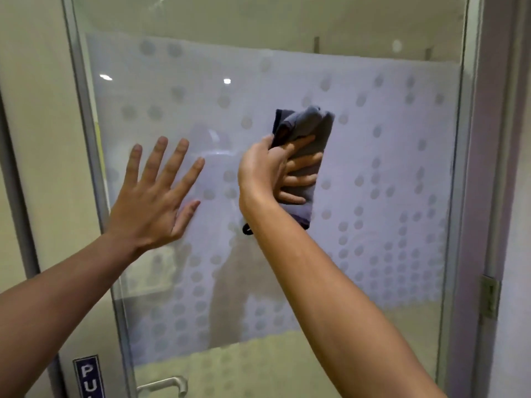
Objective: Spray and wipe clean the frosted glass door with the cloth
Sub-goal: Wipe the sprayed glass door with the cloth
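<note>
The frosted glass door [388,156] fills the view, its pale film patterned with grey dots. My right hand [264,170] grips a bunched grey cloth [310,130] and holds it against the glass near the middle of the frosted panel. My left hand [155,196] lies flat on the glass to the left of it, fingers straight and spread. No spray bottle is in view.
A metal frame [83,116] runs down the door's left edge, with a blue sign [87,374] and a metal handle [169,384] at the bottom left. A hinge [490,297] sits on the right jamb. A cream wall [31,81] stands at the left.
</note>
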Motion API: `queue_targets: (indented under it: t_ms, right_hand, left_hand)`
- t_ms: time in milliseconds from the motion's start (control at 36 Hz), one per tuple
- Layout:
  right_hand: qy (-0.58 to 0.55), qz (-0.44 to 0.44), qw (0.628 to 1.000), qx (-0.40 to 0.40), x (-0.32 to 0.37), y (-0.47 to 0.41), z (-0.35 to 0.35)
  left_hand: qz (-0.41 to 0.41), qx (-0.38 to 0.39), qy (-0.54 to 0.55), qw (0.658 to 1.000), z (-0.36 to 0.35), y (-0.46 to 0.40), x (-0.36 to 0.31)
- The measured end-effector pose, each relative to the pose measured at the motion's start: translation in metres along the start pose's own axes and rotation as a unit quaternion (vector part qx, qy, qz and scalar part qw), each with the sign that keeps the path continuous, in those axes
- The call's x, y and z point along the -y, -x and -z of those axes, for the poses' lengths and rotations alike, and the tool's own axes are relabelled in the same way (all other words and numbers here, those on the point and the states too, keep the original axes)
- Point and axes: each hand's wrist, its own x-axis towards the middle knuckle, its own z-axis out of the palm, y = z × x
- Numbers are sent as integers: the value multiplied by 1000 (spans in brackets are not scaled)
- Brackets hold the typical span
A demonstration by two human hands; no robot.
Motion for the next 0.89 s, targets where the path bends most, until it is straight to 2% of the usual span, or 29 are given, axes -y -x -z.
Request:
queue_targets:
  t_ms: [83,167,306,611,889]
  right_hand:
    - [62,115,991,-3,-8,-11,10]
    - [151,227,962,-21,-27,-31,28]
    - [227,301,925,-50,-39,-70,56]
    - [241,259,930,-103,-30,-143,103]
    - [227,133,948,-180,-49,-223,176]
  left_hand:
    - [0,-4,0,1000,1,0,0]
    - [0,-7,1,1000,3,0,-1]
    - [3,-9,4,1000,3,0,-1]
    - [5,-6,3,1000,4,-1,-2]
    - [3,-24,7,1000,3,-1,-3]
